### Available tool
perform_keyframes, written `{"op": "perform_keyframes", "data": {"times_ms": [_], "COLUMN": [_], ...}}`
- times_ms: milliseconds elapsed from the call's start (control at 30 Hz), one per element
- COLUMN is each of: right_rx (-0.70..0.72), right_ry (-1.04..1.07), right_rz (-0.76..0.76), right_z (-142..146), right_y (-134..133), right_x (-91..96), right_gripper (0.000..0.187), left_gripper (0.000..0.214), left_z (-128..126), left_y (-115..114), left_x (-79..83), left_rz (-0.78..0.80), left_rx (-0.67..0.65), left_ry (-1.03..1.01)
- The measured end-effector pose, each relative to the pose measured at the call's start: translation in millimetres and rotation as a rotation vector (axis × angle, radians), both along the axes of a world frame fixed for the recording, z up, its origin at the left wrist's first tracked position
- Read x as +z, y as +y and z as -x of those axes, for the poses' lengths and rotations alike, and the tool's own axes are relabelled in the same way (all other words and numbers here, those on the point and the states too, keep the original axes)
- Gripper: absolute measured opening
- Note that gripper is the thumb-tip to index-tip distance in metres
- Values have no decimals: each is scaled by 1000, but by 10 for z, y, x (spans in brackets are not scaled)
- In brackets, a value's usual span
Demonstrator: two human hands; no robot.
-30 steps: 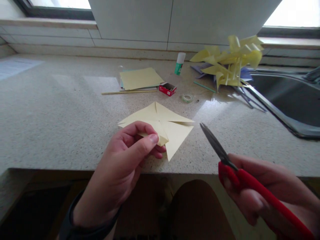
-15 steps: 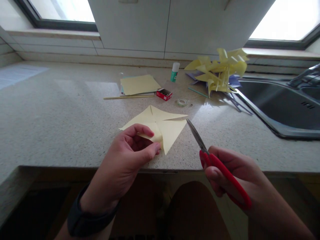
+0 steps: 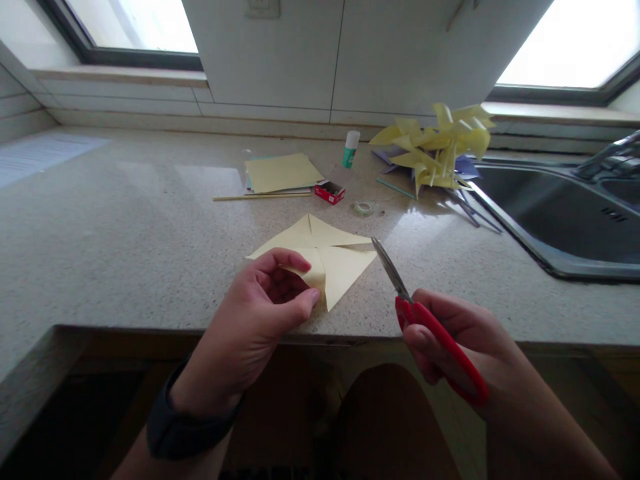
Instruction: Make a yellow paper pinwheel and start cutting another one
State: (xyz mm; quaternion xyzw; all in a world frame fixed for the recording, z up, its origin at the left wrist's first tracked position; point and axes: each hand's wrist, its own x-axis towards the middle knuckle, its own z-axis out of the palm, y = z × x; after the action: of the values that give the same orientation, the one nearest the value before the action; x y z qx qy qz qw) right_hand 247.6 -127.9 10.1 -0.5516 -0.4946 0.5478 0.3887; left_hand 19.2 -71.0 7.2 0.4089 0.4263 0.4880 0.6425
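A pale yellow paper square [image 3: 345, 270], slit inward from its corners, lies on the counter near the front edge. My left hand [image 3: 273, 297] is at its near left side, with thumb and fingers curled round a flap that bends upward. Part of the paper is hidden behind those fingers. In my right hand [image 3: 450, 340] are red-handled scissors [image 3: 443, 343], held by the handles with the blades together. Their tip points up and left, close to the paper's right corner, beside the slit there.
Behind the paper stand a red box [image 3: 330, 193], a tape roll [image 3: 363, 208] and a glue stick [image 3: 351, 150]. A stack of paper sheets [image 3: 285, 173] and thin sticks [image 3: 260, 196] lie left of them. Yellow paper pinwheels [image 3: 443, 147] are heaped near the steel sink [image 3: 565, 263] at right.
The view has shifted slightly. The scissors have moved a little left, so their tip is nearer the paper's right corner. My left hand keeps its hold on the flap.
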Motion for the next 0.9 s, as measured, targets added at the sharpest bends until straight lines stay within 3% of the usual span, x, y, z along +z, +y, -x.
{"op": "perform_keyframes", "data": {"times_ms": [333,567,800,900], "right_rx": [-114,-185,-289,-317], "right_ry": [41,57,38,32], "right_rz": [55,36,31,32], "right_z": [55,-46,-116,-145], "right_y": [-122,-386,-552,-588], "right_x": [91,-41,-167,-195], "right_gripper": [46,42,45,45], "left_gripper": [27,31,47,55], "left_z": [51,132,264,355], "left_y": [-63,-167,-189,-190], "left_x": [32,106,31,12], "left_rz": [-30,-6,-21,-89], "left_rx": [-96,-178,-300,-292], "left_ry": [83,155,231,363]}}
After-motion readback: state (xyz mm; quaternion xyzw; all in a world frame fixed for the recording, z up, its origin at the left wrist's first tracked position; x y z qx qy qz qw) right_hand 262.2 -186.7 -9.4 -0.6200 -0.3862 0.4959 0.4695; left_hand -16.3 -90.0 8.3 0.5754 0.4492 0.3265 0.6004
